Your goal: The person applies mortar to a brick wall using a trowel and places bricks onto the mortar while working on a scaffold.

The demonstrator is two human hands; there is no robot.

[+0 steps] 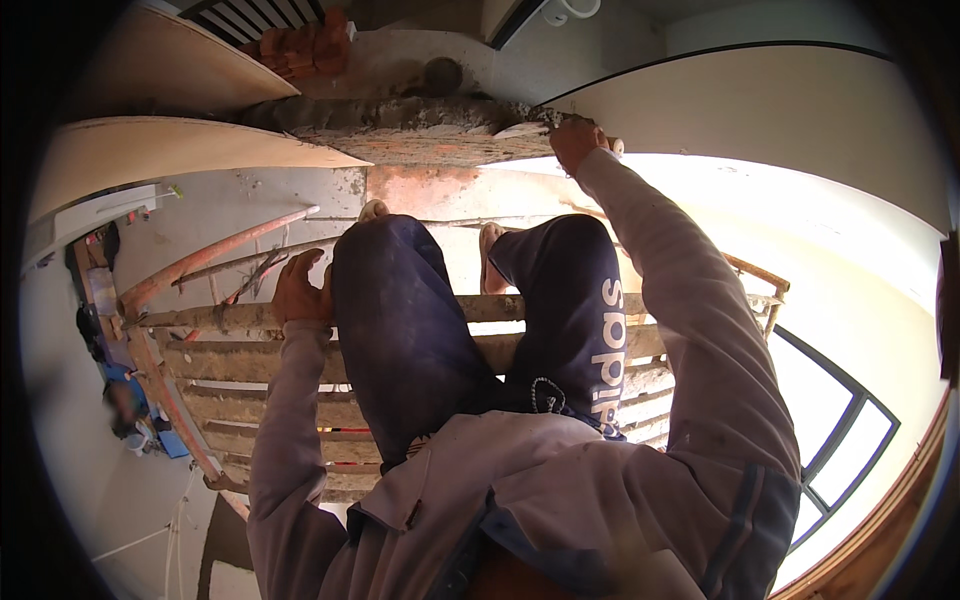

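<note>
Up at the top of a low wall, my right hand (578,145) is closed around what looks like a trowel (617,147). The pale end of its handle sticks out beside my fist, and a thin light blade (525,129) seems to lie against the grey mortar (400,116) along the wall top. My left hand (302,287) is low beside my left knee, its thumb and fingers apart and nothing visible in it. It is nearest to the slatted wooden platform (245,362) beneath me; whether it touches a slat I cannot tell.
Past the wall stand stacked red bricks (305,45) and a dark round container (443,74). A reddish pole (215,252) edges the platform on the left. Far below are a blue object (172,443) and other items. At right is a dark-framed window (840,430).
</note>
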